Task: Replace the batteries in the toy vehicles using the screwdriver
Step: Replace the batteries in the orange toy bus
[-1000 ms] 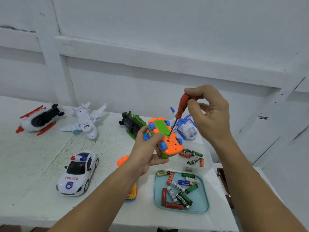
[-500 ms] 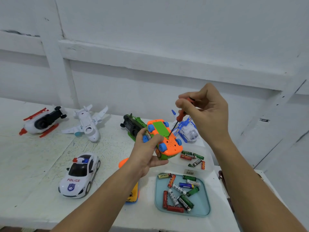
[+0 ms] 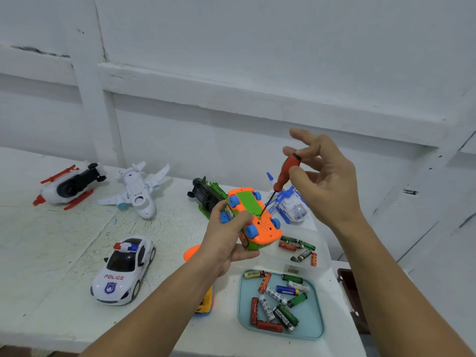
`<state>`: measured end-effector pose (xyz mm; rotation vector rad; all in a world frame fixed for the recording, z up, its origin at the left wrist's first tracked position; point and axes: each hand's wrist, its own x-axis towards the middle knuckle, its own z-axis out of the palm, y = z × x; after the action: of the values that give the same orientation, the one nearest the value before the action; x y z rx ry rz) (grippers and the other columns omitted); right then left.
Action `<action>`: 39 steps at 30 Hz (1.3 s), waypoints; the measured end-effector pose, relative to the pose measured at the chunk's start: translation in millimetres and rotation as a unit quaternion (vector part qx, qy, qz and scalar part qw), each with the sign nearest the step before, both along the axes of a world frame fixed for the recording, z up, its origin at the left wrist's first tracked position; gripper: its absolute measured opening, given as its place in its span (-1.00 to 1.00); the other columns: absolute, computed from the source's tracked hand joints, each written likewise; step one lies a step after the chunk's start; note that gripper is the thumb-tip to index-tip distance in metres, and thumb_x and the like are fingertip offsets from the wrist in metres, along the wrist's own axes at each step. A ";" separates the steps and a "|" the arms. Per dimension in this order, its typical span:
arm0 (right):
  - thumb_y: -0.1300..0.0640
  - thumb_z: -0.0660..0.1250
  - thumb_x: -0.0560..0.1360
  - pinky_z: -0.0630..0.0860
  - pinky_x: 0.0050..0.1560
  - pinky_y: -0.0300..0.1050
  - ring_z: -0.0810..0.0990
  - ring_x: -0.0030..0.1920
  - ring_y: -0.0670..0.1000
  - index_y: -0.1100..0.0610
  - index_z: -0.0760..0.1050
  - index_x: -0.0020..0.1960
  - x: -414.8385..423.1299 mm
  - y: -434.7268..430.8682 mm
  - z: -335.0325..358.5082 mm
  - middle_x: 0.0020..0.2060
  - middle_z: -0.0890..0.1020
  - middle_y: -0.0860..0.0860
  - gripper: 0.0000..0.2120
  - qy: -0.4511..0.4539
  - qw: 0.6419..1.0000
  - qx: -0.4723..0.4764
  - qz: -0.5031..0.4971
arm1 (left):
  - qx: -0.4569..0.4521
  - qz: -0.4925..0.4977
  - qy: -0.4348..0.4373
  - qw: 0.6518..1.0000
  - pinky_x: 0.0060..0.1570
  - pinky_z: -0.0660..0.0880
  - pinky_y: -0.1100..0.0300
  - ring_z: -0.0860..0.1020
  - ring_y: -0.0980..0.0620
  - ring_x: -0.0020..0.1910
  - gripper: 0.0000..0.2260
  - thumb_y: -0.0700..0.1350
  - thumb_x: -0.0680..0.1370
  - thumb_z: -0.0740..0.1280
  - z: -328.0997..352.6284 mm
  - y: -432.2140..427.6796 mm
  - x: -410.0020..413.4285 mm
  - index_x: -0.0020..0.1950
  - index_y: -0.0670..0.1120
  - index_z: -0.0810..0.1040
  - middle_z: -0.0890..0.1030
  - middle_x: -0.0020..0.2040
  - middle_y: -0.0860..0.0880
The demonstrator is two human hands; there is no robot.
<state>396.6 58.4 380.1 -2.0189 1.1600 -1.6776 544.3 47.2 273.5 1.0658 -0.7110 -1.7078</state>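
Just then the right hand (image 3: 329, 186) spread its fingers to a pinch on the screwdriver (image 3: 283, 173), tip still at the green cover (image 3: 244, 202) of the orange car (image 3: 265, 225) gripped by the left hand (image 3: 226, 240) over the bench (image 3: 64, 240), probably between turns

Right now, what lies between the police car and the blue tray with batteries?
In the head view, a yellow toy lies on the table there, partly hidden under the left forearm, which crosses above that stretch.
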 end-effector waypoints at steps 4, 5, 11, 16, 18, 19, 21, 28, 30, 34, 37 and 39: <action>0.30 0.38 0.41 0.63 -0.02 -0.06 0.60 0.21 -0.06 -0.02 0.39 -0.22 -0.9 -2.8 -1.3 0.24 0.56 -0.11 -0.74 -0.032 0.998 0.022 0.042 | 0.001 0.003 -0.003 1.000 -0.34 0.64 -0.06 0.66 -0.28 -0.02 -0.51 -0.20 0.52 0.41 0.8 -0.2 -0.2 0.33 0.20 0.35 0.51 0.26 -0.08; 0.31 0.41 0.40 0.62 0.01 -0.03 0.60 0.22 -0.05 -0.04 0.39 -0.24 -1.1 -3.9 -1.2 0.23 0.57 -0.11 -0.71 -0.035 0.998 0.020 0.047 | 0.000 0.003 -0.003 1.000 -0.35 0.64 -0.05 0.66 -0.28 -0.02 -0.51 -0.20 0.52 0.41 1.1 -0.2 -0.5 0.33 0.20 0.35 0.51 0.26 -0.08; 0.25 0.48 0.40 0.63 0.01 -0.02 0.69 -0.09 0.03 -0.03 0.45 -0.23 -3.9 -7.4 -0.6 -0.10 0.68 -0.02 -0.74 -0.013 0.999 -0.037 0.009 | -0.008 0.006 0.000 1.000 -0.34 0.64 -0.04 0.67 -0.26 -0.11 -0.47 -0.20 0.52 0.42 3.3 -1.8 -0.5 0.39 0.18 0.34 0.49 0.29 -0.09; 0.25 0.26 0.41 0.61 -0.03 0.10 0.66 -0.12 0.22 0.10 0.60 -0.08 -13.8 -10.8 -2.7 -0.19 0.63 0.15 -0.82 0.002 0.999 -0.052 0.008 | -0.015 0.007 0.002 1.000 -0.36 0.63 -0.02 0.67 -0.26 -0.09 -0.48 -0.20 0.52 0.41 4.6 -3.0 1.1 0.38 0.17 0.35 0.51 0.27 -0.06; 0.22 0.25 0.40 0.62 -0.02 0.06 0.65 -0.07 0.20 0.05 0.60 -0.05 -14.7 -10.4 -0.4 -0.15 0.63 0.17 -0.79 0.010 0.999 -0.051 -0.005 | -0.020 0.008 -0.001 1.000 -0.38 0.63 0.00 0.67 -0.26 -0.08 -0.50 -0.20 0.52 0.41 5.3 -3.2 1.2 0.36 0.17 0.35 0.52 0.25 -0.04; 0.22 0.27 0.41 0.62 -0.01 0.01 0.65 -0.05 0.17 0.01 0.60 -0.05 -14.5 -10.1 0.7 -0.14 0.63 0.14 -0.79 0.013 0.999 -0.050 -0.008 | -0.021 0.008 -0.001 1.000 -0.39 0.62 0.00 0.67 -0.26 -0.07 -0.50 -0.20 0.52 0.41 5.4 -3.3 1.0 0.36 0.17 0.35 0.52 0.24 -0.04; 0.28 0.32 0.42 0.62 0.01 -0.07 0.65 -0.01 0.10 -0.02 0.58 -0.07 -13.7 -10.0 2.3 -0.13 0.62 0.10 -0.78 0.012 0.999 -0.045 -0.010 | -0.020 0.007 -0.001 1.000 -0.38 0.63 -0.01 0.67 -0.26 -0.07 -0.49 -0.20 0.52 0.41 5.4 -3.8 0.5 0.37 0.17 0.35 0.52 0.24 -0.04; 0.36 0.46 0.42 0.60 -0.22 -0.24 0.62 0.11 -0.12 0.10 0.41 -0.23 -5.5 -6.8 5.4 0.05 0.55 0.08 -0.73 -0.011 1.000 -0.016 0.021 | -0.021 0.009 0.002 1.000 -0.38 0.63 -0.01 0.68 -0.24 -0.11 -0.51 -0.21 0.52 0.41 4.8 -4.4 -1.5 0.34 0.17 0.36 0.54 0.16 0.02; 0.35 0.47 0.41 0.62 -0.27 -0.10 0.69 -0.02 -0.04 0.14 0.34 -0.26 -2.4 -7.6 5.0 0.04 0.62 0.05 -0.68 -0.038 0.999 0.001 0.028 | -0.020 0.008 0.000 1.000 -0.38 0.63 -0.01 0.68 -0.24 -0.10 -0.51 -0.20 0.51 0.41 4.2 -4.4 -1.8 0.33 0.18 0.37 0.54 0.16 0.03; 0.29 0.52 0.37 0.60 -0.34 0.05 0.66 -0.37 0.11 0.00 0.33 -0.24 2.7 -10.3 2.6 -0.12 0.68 0.02 -0.62 -0.038 0.999 0.001 0.000 | -0.020 0.008 0.001 1.000 -0.37 0.63 0.00 0.68 -0.24 -0.09 -0.50 -0.20 0.51 0.42 3.9 -4.2 -2.8 0.34 0.18 0.36 0.54 0.15 0.03; 0.25 0.51 0.39 0.61 -0.30 0.03 0.65 -0.42 0.06 -0.01 0.43 -0.22 4.9 -9.2 0.0 -0.08 0.67 -0.02 -0.72 -0.023 0.999 -0.030 -0.010 | -0.019 0.009 0.002 1.000 -0.37 0.63 -0.01 0.68 -0.25 -0.10 -0.48 -0.20 0.51 0.43 3.7 -4.3 -2.4 0.36 0.18 0.36 0.54 0.18 0.01; 0.19 0.45 0.44 0.63 -0.24 -0.01 0.67 -0.39 0.03 0.02 0.51 -0.13 3.0 -9.6 -4.1 -0.01 0.66 0.00 -0.87 -0.017 0.999 -0.052 0.005 | -0.020 0.013 0.004 1.000 -0.35 0.63 -0.02 0.69 -0.24 -0.13 -0.47 -0.20 0.51 0.42 3.7 -5.2 -1.2 0.38 0.18 0.35 0.54 0.18 0.01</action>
<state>399.7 48.8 376.0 -2.0450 1.0722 -1.7938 543.2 42.0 277.2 1.0371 -0.7199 -1.6677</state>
